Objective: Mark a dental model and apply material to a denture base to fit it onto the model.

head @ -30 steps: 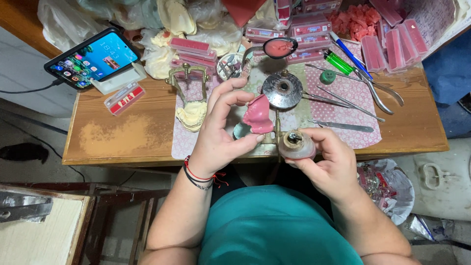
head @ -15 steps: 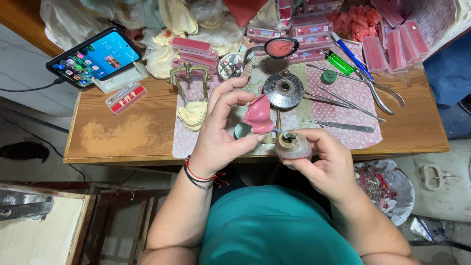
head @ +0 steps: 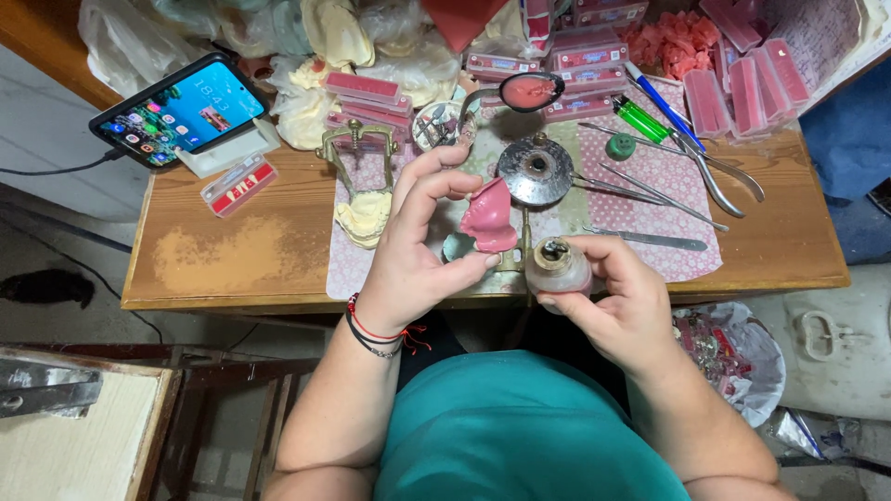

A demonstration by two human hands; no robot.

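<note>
My left hand (head: 413,255) pinches a pink wax denture base (head: 489,218) between thumb and fingers, holding it upright over the table's front edge. My right hand (head: 622,301) grips a small round glass burner (head: 557,266) with a metal wick cap, right beside the pink piece. A thin brass stem stands between the two. A round dark metal dish (head: 535,170) sits just behind them on the patterned cloth (head: 650,176).
A wooden table (head: 232,250) carries a lit phone (head: 181,107) at the far left, a brass articulator with a plaster cast (head: 362,199), metal hand tools (head: 650,237), pliers (head: 719,176), a green lighter (head: 642,121) and several pink wax boxes (head: 733,88). A plastic bag (head: 742,353) hangs at the right.
Both hands stay almost still. The burner in my right hand has shifted slightly closer to the pink piece.
</note>
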